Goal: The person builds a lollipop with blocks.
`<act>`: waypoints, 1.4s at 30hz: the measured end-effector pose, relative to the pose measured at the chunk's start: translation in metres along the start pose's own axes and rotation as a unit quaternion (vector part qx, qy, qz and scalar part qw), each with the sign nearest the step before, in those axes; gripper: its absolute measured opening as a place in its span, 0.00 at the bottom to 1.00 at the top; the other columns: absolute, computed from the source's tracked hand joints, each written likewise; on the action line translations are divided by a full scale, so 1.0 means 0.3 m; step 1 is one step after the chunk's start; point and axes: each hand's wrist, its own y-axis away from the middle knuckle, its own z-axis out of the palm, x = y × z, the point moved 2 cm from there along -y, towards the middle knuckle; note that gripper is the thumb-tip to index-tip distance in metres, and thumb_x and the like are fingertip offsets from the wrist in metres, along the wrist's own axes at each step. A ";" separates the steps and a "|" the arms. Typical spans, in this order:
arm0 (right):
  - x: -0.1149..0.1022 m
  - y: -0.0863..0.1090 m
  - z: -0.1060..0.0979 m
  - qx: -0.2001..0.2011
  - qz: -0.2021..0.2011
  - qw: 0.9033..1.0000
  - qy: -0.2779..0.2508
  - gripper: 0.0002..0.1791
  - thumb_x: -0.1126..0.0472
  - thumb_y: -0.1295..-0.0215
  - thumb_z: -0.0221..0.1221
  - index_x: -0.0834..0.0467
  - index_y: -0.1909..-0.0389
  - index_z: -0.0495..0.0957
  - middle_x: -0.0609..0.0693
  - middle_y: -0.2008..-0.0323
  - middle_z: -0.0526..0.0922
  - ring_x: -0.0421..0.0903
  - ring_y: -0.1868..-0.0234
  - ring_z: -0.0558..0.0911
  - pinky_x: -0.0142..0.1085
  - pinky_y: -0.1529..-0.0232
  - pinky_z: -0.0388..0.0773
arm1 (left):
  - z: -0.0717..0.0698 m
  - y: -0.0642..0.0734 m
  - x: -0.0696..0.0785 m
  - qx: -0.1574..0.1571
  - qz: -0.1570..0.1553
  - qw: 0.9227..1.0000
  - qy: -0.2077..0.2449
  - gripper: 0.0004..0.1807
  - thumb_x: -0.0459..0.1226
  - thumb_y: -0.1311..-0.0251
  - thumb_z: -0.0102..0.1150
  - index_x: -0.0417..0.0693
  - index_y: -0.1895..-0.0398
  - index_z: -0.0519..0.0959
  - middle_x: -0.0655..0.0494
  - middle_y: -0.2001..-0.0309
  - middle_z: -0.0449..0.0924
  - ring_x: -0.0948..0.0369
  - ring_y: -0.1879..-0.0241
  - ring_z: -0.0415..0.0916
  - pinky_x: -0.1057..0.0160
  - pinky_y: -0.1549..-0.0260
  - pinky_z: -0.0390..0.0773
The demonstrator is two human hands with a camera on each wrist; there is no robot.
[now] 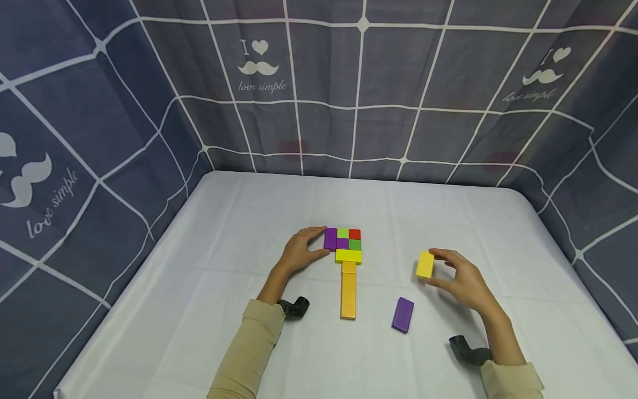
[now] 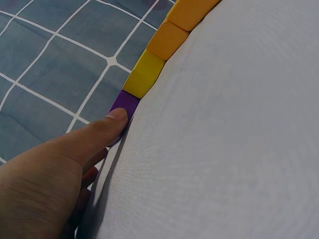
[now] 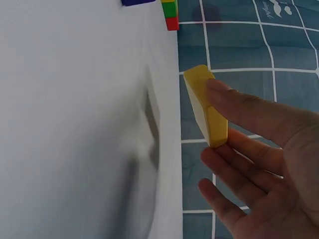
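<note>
My left hand [image 1: 301,249] pinches a purple block [image 1: 330,239] by its far and near ends, at the left side of a flat block arrangement. In the left wrist view the thumb lies on that block's end, right beside a yellow block [image 2: 144,73]. The arrangement has small green, purple and red squares [image 1: 354,234], a yellow bar [image 1: 348,256] below them, and an orange stem [image 1: 348,293] running toward me. To the right, my right hand [image 1: 461,280] grips a loose yellow block [image 3: 209,107] between thumb and fingers, held above the white cloth.
A separate purple block [image 1: 402,315] lies on the white-covered table [image 1: 249,205] between the stem and my right hand. Dark curtains with white grid lines [image 1: 324,127] stand along the back and both sides. Black wrist devices [image 1: 295,307] sit at both wrists.
</note>
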 end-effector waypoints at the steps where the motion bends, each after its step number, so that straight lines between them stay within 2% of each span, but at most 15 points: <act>1: -0.007 -0.009 0.003 0.003 -0.006 1.000 -0.004 0.37 0.62 0.55 0.71 0.62 0.41 0.69 0.59 0.47 0.73 0.59 0.47 0.71 0.57 0.48 0.67 | 0.000 0.000 0.000 0.000 0.001 1.000 0.000 0.35 0.49 0.50 0.66 0.50 0.37 0.69 0.51 0.40 0.70 0.54 0.38 0.62 0.48 0.39 0.59; 6: -0.033 -0.049 0.028 0.020 -0.023 0.999 -0.020 0.37 0.64 0.55 0.71 0.62 0.41 0.68 0.58 0.46 0.72 0.57 0.46 0.71 0.54 0.47 0.68 | -0.004 0.002 -0.001 0.000 0.001 1.000 0.003 0.35 0.49 0.50 0.67 0.50 0.38 0.69 0.51 0.40 0.70 0.54 0.38 0.62 0.48 0.39 0.59; 15: -0.060 -0.128 0.073 0.030 -0.028 0.998 -0.056 0.37 0.65 0.52 0.69 0.63 0.39 0.67 0.58 0.43 0.70 0.57 0.43 0.69 0.49 0.44 0.69 | 0.000 -0.001 -0.006 0.002 0.003 1.000 0.002 0.35 0.49 0.50 0.66 0.50 0.37 0.69 0.51 0.40 0.70 0.53 0.38 0.62 0.49 0.39 0.60; 21: -0.075 -0.196 0.113 -0.004 -0.034 0.997 -0.074 0.37 0.67 0.51 0.68 0.64 0.38 0.65 0.59 0.42 0.69 0.57 0.41 0.68 0.48 0.42 0.67 | -0.002 0.000 -0.001 0.000 0.001 1.000 0.003 0.35 0.49 0.50 0.66 0.50 0.37 0.69 0.51 0.40 0.70 0.53 0.38 0.62 0.47 0.39 0.59; 25: -0.076 -0.243 0.149 -0.043 -0.024 0.994 -0.094 0.37 0.69 0.52 0.68 0.64 0.38 0.65 0.61 0.41 0.69 0.57 0.40 0.67 0.48 0.41 0.66 | 0.001 -0.001 -0.003 0.001 0.000 1.000 0.000 0.35 0.49 0.50 0.66 0.50 0.37 0.69 0.50 0.40 0.70 0.53 0.38 0.62 0.48 0.39 0.59; 29: -0.069 -0.276 0.187 -0.075 -0.010 0.993 -0.089 0.36 0.68 0.51 0.68 0.64 0.39 0.66 0.61 0.42 0.70 0.57 0.41 0.69 0.49 0.41 0.65 | 0.003 -0.001 -0.003 -0.001 -0.001 1.000 0.001 0.35 0.49 0.50 0.66 0.51 0.37 0.69 0.51 0.40 0.70 0.53 0.38 0.62 0.49 0.39 0.59; 37: -0.083 -0.307 0.236 -0.098 0.000 0.992 -0.075 0.36 0.65 0.52 0.69 0.64 0.40 0.67 0.60 0.44 0.72 0.55 0.43 0.70 0.48 0.40 0.65 | 0.001 0.000 -0.002 0.000 -0.005 1.000 0.000 0.35 0.49 0.50 0.66 0.51 0.37 0.69 0.51 0.40 0.70 0.54 0.38 0.62 0.49 0.39 0.59; 42: -0.093 -0.319 0.250 -0.105 0.004 0.992 -0.068 0.36 0.63 0.51 0.69 0.63 0.40 0.68 0.60 0.43 0.72 0.55 0.41 0.68 0.48 0.39 0.63 | -0.001 0.000 -0.001 -0.002 -0.006 1.000 0.002 0.35 0.49 0.50 0.66 0.51 0.37 0.69 0.52 0.40 0.70 0.54 0.37 0.61 0.49 0.38 0.59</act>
